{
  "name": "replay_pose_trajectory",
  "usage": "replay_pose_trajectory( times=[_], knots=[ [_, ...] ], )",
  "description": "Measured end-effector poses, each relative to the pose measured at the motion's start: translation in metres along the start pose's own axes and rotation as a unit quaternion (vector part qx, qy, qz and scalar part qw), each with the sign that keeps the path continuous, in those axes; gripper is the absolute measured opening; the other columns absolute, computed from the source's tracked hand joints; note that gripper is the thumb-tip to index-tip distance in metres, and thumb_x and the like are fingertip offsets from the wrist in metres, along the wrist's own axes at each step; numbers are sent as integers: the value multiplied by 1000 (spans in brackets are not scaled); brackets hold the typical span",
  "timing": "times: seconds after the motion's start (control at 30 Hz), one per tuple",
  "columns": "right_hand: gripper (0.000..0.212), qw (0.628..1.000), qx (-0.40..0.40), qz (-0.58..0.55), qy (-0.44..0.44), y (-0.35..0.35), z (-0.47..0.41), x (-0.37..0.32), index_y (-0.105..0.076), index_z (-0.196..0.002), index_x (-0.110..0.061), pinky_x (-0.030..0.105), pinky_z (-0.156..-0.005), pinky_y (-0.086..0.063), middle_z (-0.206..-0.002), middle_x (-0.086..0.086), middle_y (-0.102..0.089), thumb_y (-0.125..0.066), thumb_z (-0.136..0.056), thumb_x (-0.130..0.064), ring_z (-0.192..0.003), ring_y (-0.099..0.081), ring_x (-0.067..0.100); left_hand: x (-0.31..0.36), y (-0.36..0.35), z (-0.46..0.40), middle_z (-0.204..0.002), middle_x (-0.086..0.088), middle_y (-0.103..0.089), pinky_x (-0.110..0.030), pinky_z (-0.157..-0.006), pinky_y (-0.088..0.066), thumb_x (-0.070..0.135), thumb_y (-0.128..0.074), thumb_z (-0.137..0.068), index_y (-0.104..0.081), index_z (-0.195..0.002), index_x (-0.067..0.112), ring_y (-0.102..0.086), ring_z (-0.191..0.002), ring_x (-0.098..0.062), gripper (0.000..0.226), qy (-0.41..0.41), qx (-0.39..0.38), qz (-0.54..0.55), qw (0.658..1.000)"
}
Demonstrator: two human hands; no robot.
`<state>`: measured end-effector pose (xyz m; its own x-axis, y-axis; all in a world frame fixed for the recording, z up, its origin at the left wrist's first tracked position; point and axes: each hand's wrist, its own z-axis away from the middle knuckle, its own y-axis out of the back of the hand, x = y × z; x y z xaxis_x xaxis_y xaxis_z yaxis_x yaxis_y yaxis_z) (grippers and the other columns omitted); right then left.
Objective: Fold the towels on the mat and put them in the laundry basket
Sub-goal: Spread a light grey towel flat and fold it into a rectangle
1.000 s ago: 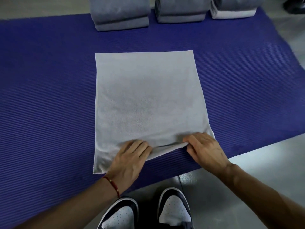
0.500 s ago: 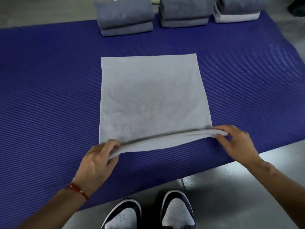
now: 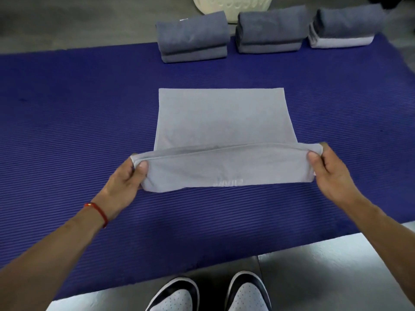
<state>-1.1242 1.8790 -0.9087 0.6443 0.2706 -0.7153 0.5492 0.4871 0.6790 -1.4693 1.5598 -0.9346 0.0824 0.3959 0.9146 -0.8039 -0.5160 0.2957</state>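
Observation:
A light grey towel (image 3: 221,117) lies on the blue ribbed mat (image 3: 67,122). Its near edge is lifted off the mat and curls back toward its far half. My left hand (image 3: 125,178) pinches the near left corner with thumb on top. My right hand (image 3: 330,169) pinches the near right corner the same way. Three stacks of folded grey towels (image 3: 193,37) (image 3: 269,32) (image 3: 343,28) stand along the mat's far edge. Behind them shows the lower part of a cream laundry basket (image 3: 231,5).
Grey floor (image 3: 314,277) borders the mat's near edge at the lower right. My two shoes (image 3: 175,297) (image 3: 247,292) stand at that edge. A red cord circles my left wrist. Wide bare mat stretches left and right of the towel.
My hands slid apart from the middle of the near edge to its corners. They then lifted that edge and carried it away from me over the towel.

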Motion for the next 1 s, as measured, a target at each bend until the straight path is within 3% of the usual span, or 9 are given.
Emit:
replay_pose_trajectory(
  times=[0.1, 0.2, 0.33, 0.4, 0.47, 0.57, 0.67, 0.8, 1.0],
  knots=[
    [16, 998, -40, 52, -3, 3, 11, 0, -51, -111, -23, 25, -63, -43, -90, -5, -64, -39, -108, -34, -79, -61, 10, -1, 5, 6, -103, -5, -66, -51, -92, -52, 61, -41, -97, -59, -114, 26, -63, -98, -27, 43, -1, -26, -78, 997],
    [16, 994, -68, 79, -34, 3, 41, 11, -50, -111, -26, 25, -62, -45, -89, -5, -68, -39, -107, -37, -76, -64, 12, -11, 4, 31, -109, 7, -71, -36, -91, -55, 52, -40, -104, -60, -119, 41, -67, -101, -13, 28, 40, -91, -66, 993],
    [56, 989, -79, 91, -84, -6, 96, 31, -50, -114, -29, 28, -65, -48, -89, -9, -66, -29, -92, -76, -78, -64, 9, -34, -1, 79, -111, -3, -71, -50, -95, -54, 69, -48, -91, -63, -120, 36, -68, -104, -24, 47, 89, -116, -26, 989],
    [62, 989, -83, 84, -91, -7, 111, 32, -52, -109, -30, 20, -65, -47, -88, -12, -67, -28, -81, -79, -78, -64, 7, -40, -3, 93, -106, -3, -68, -45, -89, -54, 74, -46, -88, -64, -116, 35, -67, -97, -22, 52, 78, -116, -55, 989],
    [46, 990, -73, 78, -87, -6, 107, 29, -54, -100, -32, 21, -64, -47, -86, -11, -67, -40, -92, -74, -78, -65, 8, -33, -7, 91, -101, 0, -68, -37, -82, -54, 61, -46, -96, -64, -111, 35, -66, -90, -19, 35, 67, -93, -75, 991],
    [17, 994, -35, 71, -71, -1, 71, 21, -57, -94, -28, 30, -64, -46, -84, -5, -67, -52, -102, -41, -79, -64, 14, -12, -9, 55, -98, 8, -74, -28, -72, -57, 32, -50, -106, -67, -109, 29, -71, -86, -9, 17, 65, 0, -88, 994],
    [24, 997, 2, 57, -57, 4, 14, 12, -60, -103, -17, 33, -65, -44, -91, -2, -66, -48, -106, -37, -81, -61, 15, 9, -7, -5, -97, 14, -75, -27, -70, -58, 39, -55, -103, -67, -106, 28, -72, -84, -2, 17, 59, 68, -81, 993],
    [37, 991, -23, 114, -66, -6, -58, 16, -55, -98, -8, 37, -70, -38, -91, 7, -62, -41, -108, -40, -86, -60, 30, 9, -7, -84, -92, -2, -73, -42, -78, -56, 52, -59, -97, -67, -96, 20, -70, -87, -25, 33, 57, 97, -141, 984],
    [43, 981, 0, 167, -99, -33, -94, 23, -57, -110, 1, 40, -78, -37, -116, 25, -62, -39, -110, -38, -106, -56, 44, -2, -21, -122, -72, -2, -53, -34, -67, -35, 50, -48, -102, -46, -70, 15, -55, -76, -27, 48, 103, 127, -270, 949]
  ],
)
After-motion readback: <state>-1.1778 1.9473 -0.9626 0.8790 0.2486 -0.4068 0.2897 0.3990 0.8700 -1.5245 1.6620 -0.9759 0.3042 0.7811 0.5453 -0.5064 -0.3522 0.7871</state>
